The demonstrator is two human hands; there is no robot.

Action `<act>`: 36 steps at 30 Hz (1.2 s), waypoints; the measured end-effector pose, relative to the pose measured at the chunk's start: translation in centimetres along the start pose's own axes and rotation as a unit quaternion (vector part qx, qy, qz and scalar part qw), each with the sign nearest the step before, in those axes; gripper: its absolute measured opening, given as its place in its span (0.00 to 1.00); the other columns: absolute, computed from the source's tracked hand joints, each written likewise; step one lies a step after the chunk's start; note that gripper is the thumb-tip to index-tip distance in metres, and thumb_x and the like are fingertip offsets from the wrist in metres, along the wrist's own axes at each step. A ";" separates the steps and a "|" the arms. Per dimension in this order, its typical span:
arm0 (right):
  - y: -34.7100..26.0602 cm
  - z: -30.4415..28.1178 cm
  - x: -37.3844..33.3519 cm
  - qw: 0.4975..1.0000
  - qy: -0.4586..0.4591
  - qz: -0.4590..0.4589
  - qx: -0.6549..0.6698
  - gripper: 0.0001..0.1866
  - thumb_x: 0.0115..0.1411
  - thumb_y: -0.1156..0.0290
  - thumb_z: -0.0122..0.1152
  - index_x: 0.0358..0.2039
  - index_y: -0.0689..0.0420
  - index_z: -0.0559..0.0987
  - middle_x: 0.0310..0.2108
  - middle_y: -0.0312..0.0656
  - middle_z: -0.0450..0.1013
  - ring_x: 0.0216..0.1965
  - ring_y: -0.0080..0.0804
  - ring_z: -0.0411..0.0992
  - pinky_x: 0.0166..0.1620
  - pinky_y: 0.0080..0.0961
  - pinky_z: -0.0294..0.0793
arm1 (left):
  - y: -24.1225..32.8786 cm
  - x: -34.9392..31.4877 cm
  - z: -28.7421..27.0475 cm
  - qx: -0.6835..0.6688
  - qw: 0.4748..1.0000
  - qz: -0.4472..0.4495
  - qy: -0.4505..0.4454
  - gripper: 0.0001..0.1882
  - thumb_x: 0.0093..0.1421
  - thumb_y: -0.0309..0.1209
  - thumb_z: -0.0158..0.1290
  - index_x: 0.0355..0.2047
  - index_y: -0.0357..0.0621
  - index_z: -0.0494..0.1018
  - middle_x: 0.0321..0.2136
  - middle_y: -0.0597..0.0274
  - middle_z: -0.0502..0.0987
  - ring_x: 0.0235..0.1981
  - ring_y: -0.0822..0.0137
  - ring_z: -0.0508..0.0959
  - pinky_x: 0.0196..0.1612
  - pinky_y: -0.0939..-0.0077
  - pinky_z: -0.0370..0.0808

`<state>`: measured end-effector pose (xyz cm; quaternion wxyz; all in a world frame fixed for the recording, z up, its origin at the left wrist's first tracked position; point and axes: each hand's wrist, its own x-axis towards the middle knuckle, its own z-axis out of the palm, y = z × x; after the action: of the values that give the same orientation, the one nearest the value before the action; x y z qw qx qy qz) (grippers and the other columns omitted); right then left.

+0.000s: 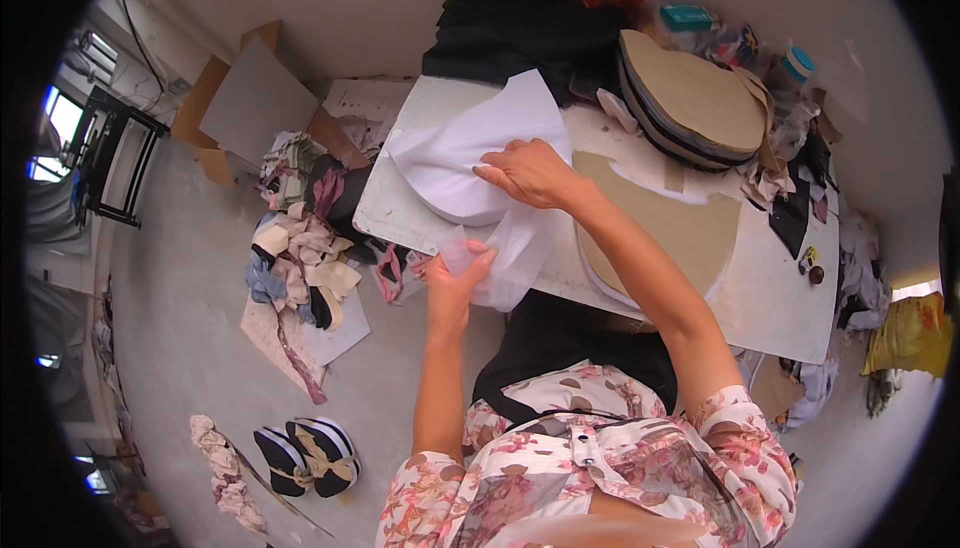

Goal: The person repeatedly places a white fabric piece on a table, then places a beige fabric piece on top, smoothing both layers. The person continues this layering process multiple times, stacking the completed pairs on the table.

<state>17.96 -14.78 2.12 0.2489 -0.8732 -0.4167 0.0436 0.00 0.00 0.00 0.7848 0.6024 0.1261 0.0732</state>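
My right hand [535, 174] pinches a fold of white fabric [450, 163] that lies over the left end of the table. Nearer to me, past the table's front edge, my left hand [462, 283] grips a thin, see-through white sheet [515, 268]. This sheet hangs down below the edge, and its upper end meets the white fabric under my right wrist. Whether the two are joined cannot be made out. Beneath my right forearm, a large tan cut piece with a white border [655, 233] lies flat on the table.
The white table [775, 313] carries a stack of tan and black curved pieces [695, 98], black cloth [520, 28] and a jar with a blue lid [798, 63]. Fabric scraps [305, 263] heap on the floor at left, near a cardboard box [250, 98] and tied black bundles [308, 456].
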 end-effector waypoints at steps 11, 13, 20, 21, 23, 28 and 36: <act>-5.8 -1.8 -4.9 0.941 -0.103 -0.140 0.291 0.26 0.52 0.47 0.61 0.39 0.56 0.79 0.32 0.43 0.76 0.36 0.32 0.73 0.42 0.31 0.71 | 7.7 -2.1 -2.0 0.115 0.991 0.054 -0.031 0.11 0.50 0.24 0.65 0.33 0.39 0.76 0.24 0.70 0.76 0.23 0.81 0.72 0.27 0.87 0.68; -4.4 -3.3 -6.6 0.935 -0.153 -0.061 0.315 0.20 0.51 0.53 0.64 0.34 0.58 0.78 0.26 0.40 0.74 0.31 0.28 0.71 0.37 0.28 0.70 | 7.8 -2.0 -2.7 0.085 0.996 0.020 -0.027 0.12 0.48 0.24 0.66 0.33 0.40 0.76 0.25 0.71 0.75 0.25 0.81 0.72 0.29 0.86 0.68; -2.8 -6.8 -12.2 0.938 -0.060 -0.007 0.341 0.14 0.48 0.67 0.68 0.26 0.59 0.72 0.20 0.35 0.68 0.25 0.24 0.65 0.32 0.21 0.66 | 7.2 -1.7 -3.9 0.069 0.991 -0.016 -0.112 0.15 0.42 0.23 0.67 0.30 0.42 0.74 0.25 0.72 0.73 0.26 0.81 0.71 0.31 0.85 0.68; -2.7 -7.1 -13.1 0.937 -0.042 0.003 0.348 0.14 0.48 0.67 0.69 0.25 0.59 0.71 0.20 0.35 0.67 0.25 0.24 0.65 0.32 0.21 0.66 | 7.5 -1.8 -3.9 0.090 0.989 -0.017 -0.115 0.15 0.41 0.23 0.67 0.29 0.43 0.73 0.25 0.72 0.72 0.26 0.81 0.70 0.30 0.84 0.67; -2.4 -8.2 -15.2 0.940 -0.017 0.024 0.339 0.15 0.48 0.67 0.69 0.25 0.59 0.70 0.20 0.35 0.67 0.25 0.23 0.64 0.31 0.21 0.65 | 7.6 -1.7 -3.7 0.112 0.985 -0.030 -0.128 0.15 0.41 0.23 0.66 0.28 0.43 0.73 0.24 0.73 0.72 0.26 0.81 0.70 0.30 0.85 0.66; -1.1 -10.0 -21.2 0.942 0.006 0.098 0.321 0.16 0.46 0.69 0.72 0.24 0.58 0.70 0.24 0.35 0.71 0.29 0.23 0.69 0.33 0.20 0.67 | 6.6 -1.0 -3.4 0.095 0.976 -0.030 -0.196 0.13 0.41 0.17 0.64 0.27 0.41 0.74 0.24 0.70 0.73 0.25 0.79 0.71 0.30 0.84 0.68; -0.9 -10.4 -28.5 0.820 0.200 0.066 0.532 0.13 0.49 0.78 0.67 0.25 0.55 0.68 0.27 0.35 0.71 0.29 0.20 0.68 0.33 0.17 0.67 | 4.9 0.7 3.3 -0.020 0.987 0.006 -0.162 0.15 0.52 0.26 0.63 0.39 0.35 0.73 0.30 0.63 0.79 0.29 0.74 0.77 0.37 0.81 0.74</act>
<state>1.81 -39.77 7.85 0.7494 -0.6199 -0.2106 0.0994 1.76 -1.56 5.42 0.8063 0.5912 -0.0075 -0.0179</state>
